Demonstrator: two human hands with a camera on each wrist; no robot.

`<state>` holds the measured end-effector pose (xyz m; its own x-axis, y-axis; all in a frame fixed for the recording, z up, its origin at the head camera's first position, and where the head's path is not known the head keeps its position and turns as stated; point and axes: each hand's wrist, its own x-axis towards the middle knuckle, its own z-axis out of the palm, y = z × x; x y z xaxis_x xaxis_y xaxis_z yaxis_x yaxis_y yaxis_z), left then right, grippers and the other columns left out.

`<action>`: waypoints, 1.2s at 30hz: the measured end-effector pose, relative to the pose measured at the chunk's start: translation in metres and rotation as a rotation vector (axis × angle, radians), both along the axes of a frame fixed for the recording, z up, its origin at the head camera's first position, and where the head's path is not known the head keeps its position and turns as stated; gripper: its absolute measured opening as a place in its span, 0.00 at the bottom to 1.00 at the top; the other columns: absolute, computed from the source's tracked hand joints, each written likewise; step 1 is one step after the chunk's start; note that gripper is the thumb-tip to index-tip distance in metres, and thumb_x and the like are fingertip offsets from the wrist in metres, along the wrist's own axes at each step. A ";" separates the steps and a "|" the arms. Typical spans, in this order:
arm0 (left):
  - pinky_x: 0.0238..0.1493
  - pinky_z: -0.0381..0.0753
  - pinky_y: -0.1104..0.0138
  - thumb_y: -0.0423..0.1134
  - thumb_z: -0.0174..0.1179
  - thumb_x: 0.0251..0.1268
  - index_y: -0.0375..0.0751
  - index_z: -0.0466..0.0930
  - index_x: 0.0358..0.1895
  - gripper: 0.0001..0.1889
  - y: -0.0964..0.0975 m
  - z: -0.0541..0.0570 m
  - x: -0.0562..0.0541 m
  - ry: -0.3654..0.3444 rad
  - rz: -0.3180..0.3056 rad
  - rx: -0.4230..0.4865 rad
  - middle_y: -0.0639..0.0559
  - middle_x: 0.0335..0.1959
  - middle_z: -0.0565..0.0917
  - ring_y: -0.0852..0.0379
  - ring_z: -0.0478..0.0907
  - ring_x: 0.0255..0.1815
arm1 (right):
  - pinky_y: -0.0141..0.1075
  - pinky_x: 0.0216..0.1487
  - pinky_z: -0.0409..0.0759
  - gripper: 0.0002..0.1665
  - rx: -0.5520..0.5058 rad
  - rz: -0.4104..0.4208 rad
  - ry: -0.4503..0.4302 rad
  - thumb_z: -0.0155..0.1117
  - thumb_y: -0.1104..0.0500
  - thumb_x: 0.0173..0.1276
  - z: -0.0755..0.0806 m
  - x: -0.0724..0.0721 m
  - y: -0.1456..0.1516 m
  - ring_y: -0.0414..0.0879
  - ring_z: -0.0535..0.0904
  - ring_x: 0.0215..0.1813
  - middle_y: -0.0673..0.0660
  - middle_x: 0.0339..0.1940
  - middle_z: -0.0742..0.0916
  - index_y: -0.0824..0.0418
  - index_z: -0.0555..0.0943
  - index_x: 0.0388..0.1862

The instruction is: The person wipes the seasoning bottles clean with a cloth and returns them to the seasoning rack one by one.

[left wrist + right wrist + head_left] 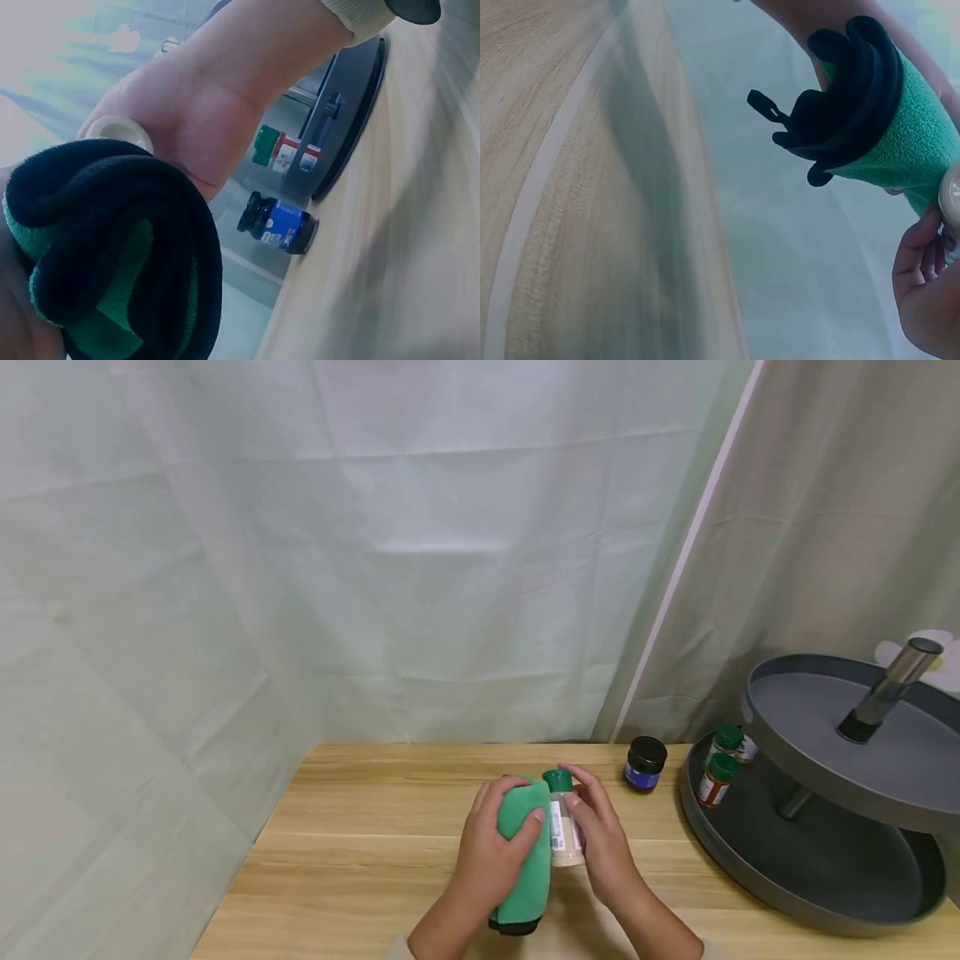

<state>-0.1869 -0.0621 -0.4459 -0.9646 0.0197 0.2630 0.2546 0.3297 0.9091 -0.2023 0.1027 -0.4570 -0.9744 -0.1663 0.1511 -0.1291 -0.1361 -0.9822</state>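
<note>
My left hand [491, 847] grips a folded green cloth [527, 860] with a black edge, thumb across its front. Beside it, my right hand [602, 839] holds a clear spice jar [567, 855] with a green cap and a white label, pale contents inside. The cloth lies against the jar's left side, both held up over the wooden table. In the left wrist view the cloth's dark folded end [142, 247] partly covers the jar's base [120, 131]. The right wrist view shows the cloth [907, 135] next to the jar's round base [951, 193] at the frame's edge.
A black-lidded jar [645, 764] with a blue label stands on the wooden table [360, 827], right of the hands. At the right is a dark two-tier round rack [810, 893]; green-capped jars [717, 780] stand on its lower tier. Curtains [450, 568] hang behind.
</note>
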 end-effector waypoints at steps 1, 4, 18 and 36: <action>0.44 0.80 0.63 0.51 0.65 0.68 0.64 0.74 0.59 0.19 -0.001 0.000 -0.001 -0.001 0.005 0.008 0.59 0.53 0.75 0.56 0.76 0.49 | 0.38 0.45 0.85 0.23 0.006 0.014 0.011 0.45 0.53 0.83 0.000 0.000 0.000 0.45 0.81 0.48 0.58 0.51 0.76 0.51 0.64 0.74; 0.45 0.80 0.62 0.51 0.65 0.68 0.62 0.74 0.59 0.19 -0.002 0.001 -0.002 -0.009 0.010 0.033 0.58 0.54 0.75 0.56 0.76 0.50 | 0.37 0.47 0.85 0.25 0.025 0.044 0.043 0.47 0.56 0.82 -0.001 0.001 0.000 0.44 0.80 0.50 0.59 0.52 0.76 0.51 0.63 0.75; 0.39 0.79 0.66 0.54 0.64 0.69 0.64 0.76 0.60 0.18 0.003 -0.001 0.004 -0.034 -0.120 -0.057 0.59 0.50 0.75 0.57 0.75 0.45 | 0.35 0.45 0.83 0.22 0.084 -0.183 0.047 0.48 0.53 0.83 -0.001 -0.003 0.003 0.45 0.78 0.47 0.56 0.50 0.76 0.45 0.66 0.73; 0.38 0.77 0.67 0.54 0.63 0.68 0.67 0.76 0.57 0.16 0.006 -0.005 0.003 -0.023 -0.106 -0.130 0.59 0.49 0.77 0.59 0.75 0.44 | 0.35 0.47 0.83 0.26 -0.048 -0.120 -0.020 0.33 0.51 0.85 0.002 -0.005 0.006 0.44 0.78 0.49 0.58 0.58 0.73 0.54 0.61 0.77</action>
<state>-0.1842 -0.0561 -0.4505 -0.9610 0.1539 0.2297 0.2739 0.4170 0.8667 -0.2072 0.1091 -0.4548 -0.9899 -0.0408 0.1361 -0.1275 -0.1681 -0.9775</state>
